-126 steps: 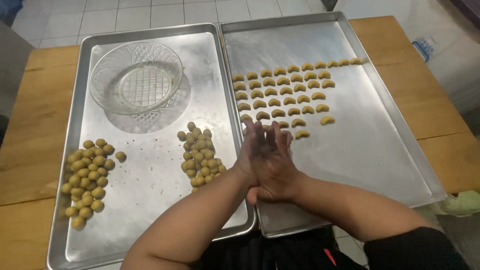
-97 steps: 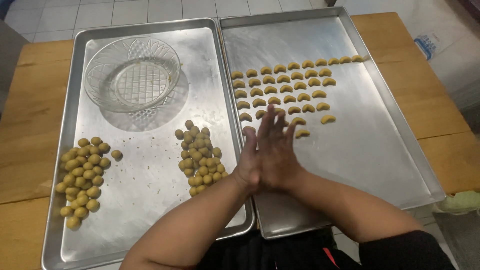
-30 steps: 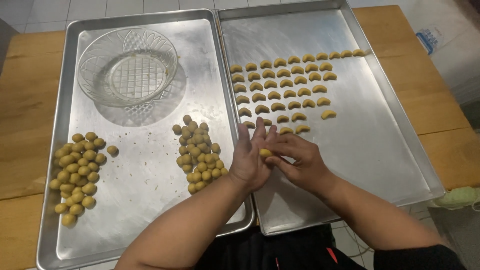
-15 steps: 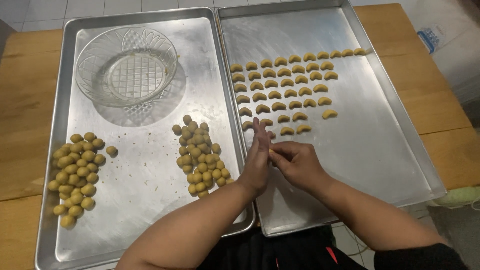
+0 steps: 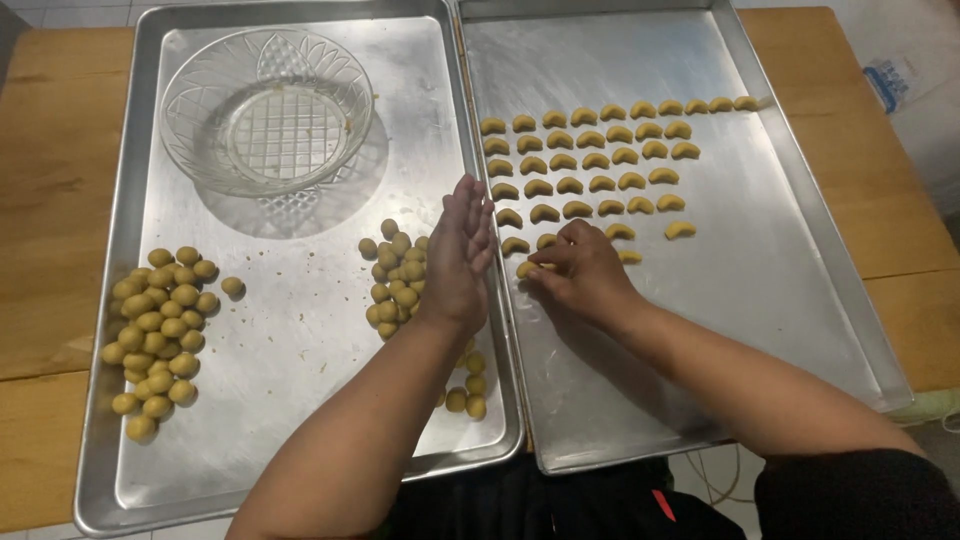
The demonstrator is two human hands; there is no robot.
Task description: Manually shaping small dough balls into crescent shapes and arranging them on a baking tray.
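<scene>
My right hand [image 5: 582, 271] rests on the right metal tray [image 5: 790, 280], its fingertips pinching a small yellow crescent of dough [image 5: 528, 268] at the near end of the rows of crescent pieces [image 5: 590, 165]. Beside it, my left hand [image 5: 458, 258] stands on edge over the seam between the trays, fingers straight and together, holding nothing. It sits just right of a heap of yellow dough balls [image 5: 393, 275] on the left metal tray [image 5: 290, 400].
A clear patterned glass bowl [image 5: 266, 108] stands at the far end of the left tray. A second heap of dough balls [image 5: 160, 335] lies at that tray's left side. Both trays sit on a wooden table [image 5: 45, 200]; a tiled floor shows beyond.
My palms were pressed together rolling dough over the tray seam. They have parted; my right hand has moved down onto the right tray with a crescent piece, and the left stays raised.
</scene>
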